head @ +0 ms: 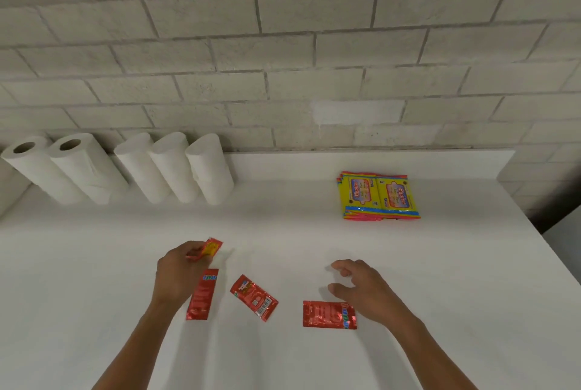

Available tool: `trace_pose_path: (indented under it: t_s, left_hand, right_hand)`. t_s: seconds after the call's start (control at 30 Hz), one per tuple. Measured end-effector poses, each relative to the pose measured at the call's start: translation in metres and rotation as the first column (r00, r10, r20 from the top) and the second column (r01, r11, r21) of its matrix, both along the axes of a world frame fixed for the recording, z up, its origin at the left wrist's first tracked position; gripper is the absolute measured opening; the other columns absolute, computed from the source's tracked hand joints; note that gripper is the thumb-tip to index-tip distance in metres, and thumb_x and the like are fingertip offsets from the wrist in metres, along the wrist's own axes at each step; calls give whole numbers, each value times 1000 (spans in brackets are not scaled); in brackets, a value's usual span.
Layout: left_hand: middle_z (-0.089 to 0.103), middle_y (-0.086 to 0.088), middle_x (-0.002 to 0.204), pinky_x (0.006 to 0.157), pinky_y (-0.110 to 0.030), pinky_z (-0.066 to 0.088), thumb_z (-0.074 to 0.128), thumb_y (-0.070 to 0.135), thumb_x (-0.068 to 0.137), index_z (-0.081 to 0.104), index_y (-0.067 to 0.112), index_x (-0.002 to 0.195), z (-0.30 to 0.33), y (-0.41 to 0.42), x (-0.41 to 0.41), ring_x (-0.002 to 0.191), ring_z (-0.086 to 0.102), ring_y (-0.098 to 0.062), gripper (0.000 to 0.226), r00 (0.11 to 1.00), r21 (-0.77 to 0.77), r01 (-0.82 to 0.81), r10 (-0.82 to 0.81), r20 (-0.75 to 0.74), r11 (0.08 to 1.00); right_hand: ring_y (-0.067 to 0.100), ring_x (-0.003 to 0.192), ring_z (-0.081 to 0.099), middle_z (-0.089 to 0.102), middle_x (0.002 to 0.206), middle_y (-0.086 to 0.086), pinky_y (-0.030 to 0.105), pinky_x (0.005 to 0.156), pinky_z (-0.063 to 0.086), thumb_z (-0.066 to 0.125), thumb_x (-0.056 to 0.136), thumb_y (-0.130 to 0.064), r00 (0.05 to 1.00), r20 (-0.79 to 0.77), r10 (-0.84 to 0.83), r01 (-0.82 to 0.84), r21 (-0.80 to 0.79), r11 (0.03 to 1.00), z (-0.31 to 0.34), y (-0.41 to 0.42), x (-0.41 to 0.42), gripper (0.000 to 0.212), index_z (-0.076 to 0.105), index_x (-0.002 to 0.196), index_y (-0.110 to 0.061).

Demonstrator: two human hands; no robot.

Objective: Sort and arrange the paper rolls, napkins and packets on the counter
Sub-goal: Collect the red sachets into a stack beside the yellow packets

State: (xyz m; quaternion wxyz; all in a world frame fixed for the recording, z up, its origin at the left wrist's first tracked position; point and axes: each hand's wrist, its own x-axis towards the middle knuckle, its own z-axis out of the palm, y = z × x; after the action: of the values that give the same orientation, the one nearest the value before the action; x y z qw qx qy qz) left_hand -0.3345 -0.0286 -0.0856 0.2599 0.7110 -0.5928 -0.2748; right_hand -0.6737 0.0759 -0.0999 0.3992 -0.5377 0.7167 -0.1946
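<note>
My left hand (179,273) pinches a small red and yellow packet (211,247) just above the white counter (440,264). Three red sauce packets lie flat near the front: one upright strip (202,295) partly under my left hand, one slanted (254,298) in the middle, one lying crosswise (328,315) beside my right wrist. My right hand (361,287) hovers over the counter with fingers loosely curled, holding nothing. A stack of yellow packets (379,195) lies at the back right.
Several white paper rolls (166,166) stand in a row against the brick wall at the back left. The counter's right edge (531,220) drops off to a dark gap.
</note>
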Motion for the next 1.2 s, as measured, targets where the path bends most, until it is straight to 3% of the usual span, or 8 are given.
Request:
trace_pose_path:
  t_s: [0.13,0.37,0.47,0.6,0.73,0.87,1.03,1.2]
  left_hand:
    - [72,9,98,71,-18,47,71,18,91,73,26,96,20,22,-52,91,67,-11,10,985,-80,74,-85,-151,994]
    - [67,15,116,93,-18,47,82,1,73,77,38,83,33,63,-144,114,57,-4,38,927,-346,218,-305,-220,913]
    - [58,14,122,88,-17,51,81,-3,72,76,42,83,27,75,-174,118,55,-7,46,903,-313,255,-341,-260,915]
    - [61,13,105,78,-21,53,77,-8,77,77,41,83,27,92,-212,104,61,-10,49,858,-314,323,-416,-302,893]
    - [71,15,101,82,-37,57,69,-8,85,77,37,85,29,105,-245,103,67,-12,45,809,-233,416,-475,-347,879]
    - [70,19,108,88,-35,58,64,-4,91,75,38,92,36,107,-269,111,65,-7,43,763,-115,562,-567,-310,819]
    - [68,11,119,87,-38,58,42,-22,89,75,36,105,47,94,-292,114,64,-14,69,645,36,745,-706,-293,666]
    - [66,-6,124,85,-45,59,46,-1,94,75,23,114,59,84,-320,105,67,-28,43,660,225,726,-565,-496,650]
  right_hand:
    - [7,108,56,55,119,-9,22,87,46,68,88,-41,989,151,3,-1,-16,1000,13,4,-19,39,58,126,-36]
    - [3,91,65,64,113,-9,24,84,49,65,90,-44,900,435,-18,25,-10,1000,35,15,-59,26,65,116,-38]
    - [8,84,66,68,107,-6,23,75,51,61,95,-35,844,533,-60,73,-3,997,42,19,-77,20,66,114,-32]
    - [13,83,69,71,111,1,23,71,55,58,98,-32,756,639,-143,142,53,988,50,19,-97,19,67,114,-27]
    - [18,91,72,72,109,0,34,83,58,58,97,-38,697,691,-191,176,92,980,52,19,-116,25,65,117,-26]
    - [19,97,71,71,111,7,37,86,58,63,94,-38,644,738,-201,177,112,978,50,21,-138,27,66,119,-26]
    - [13,91,69,74,104,4,29,76,55,67,92,-25,664,730,-163,168,66,983,51,31,-177,23,72,114,-30]
    - [13,93,68,74,108,7,27,72,53,69,91,-20,651,740,-169,190,57,980,43,39,-210,19,75,108,-24]
